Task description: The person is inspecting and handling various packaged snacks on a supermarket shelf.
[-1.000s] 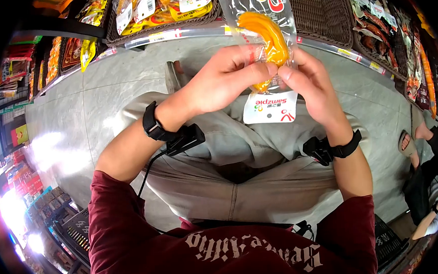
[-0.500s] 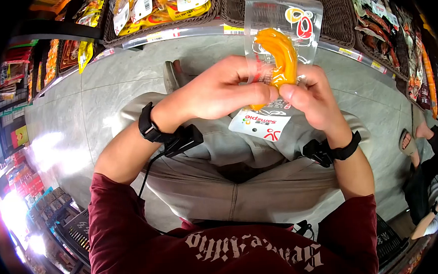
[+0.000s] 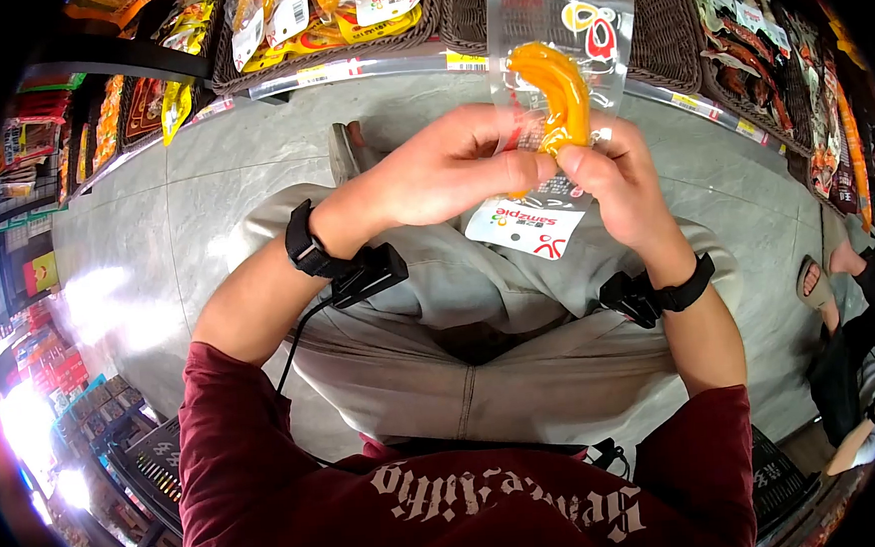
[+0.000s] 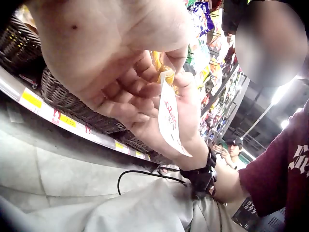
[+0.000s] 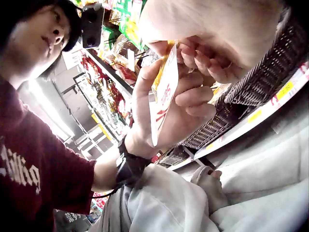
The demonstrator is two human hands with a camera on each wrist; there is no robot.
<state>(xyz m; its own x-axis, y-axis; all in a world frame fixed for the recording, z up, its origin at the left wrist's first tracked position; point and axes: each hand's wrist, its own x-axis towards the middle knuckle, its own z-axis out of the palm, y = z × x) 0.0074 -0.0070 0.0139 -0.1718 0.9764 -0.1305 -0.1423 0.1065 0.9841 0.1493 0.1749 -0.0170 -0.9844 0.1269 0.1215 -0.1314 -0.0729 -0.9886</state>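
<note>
A clear vacuum pack (image 3: 612, 87) holding a curved, glossy yellow-orange food piece (image 3: 565, 95) is held up in front of the lap. My left hand (image 3: 451, 167) grips the pack's left side, thumb across the front. My right hand (image 3: 622, 177) pinches the right side, and the two thumb tips nearly meet over the lower end of the food. Below the thumbs hangs the pack's white "Samzpie" label (image 3: 525, 230). Seen from the left wrist, the label (image 4: 170, 121) is nearly edge-on, with fingers curled behind the pack. The right wrist view also shows the label (image 5: 163, 96) between the hands.
Wicker baskets (image 3: 659, 44) on a shelf with price tags (image 3: 467, 60) stand just beyond the pack. Similar yellow packs (image 3: 382, 21) fill the basket at the upper left. Grey tiled floor (image 3: 124, 232) lies below, and another person's leg (image 3: 843, 359) is at the right.
The pack has shifted right and tilted, its label swinging left, then risen slightly in the last half second. Both hands have kept their hold on it.
</note>
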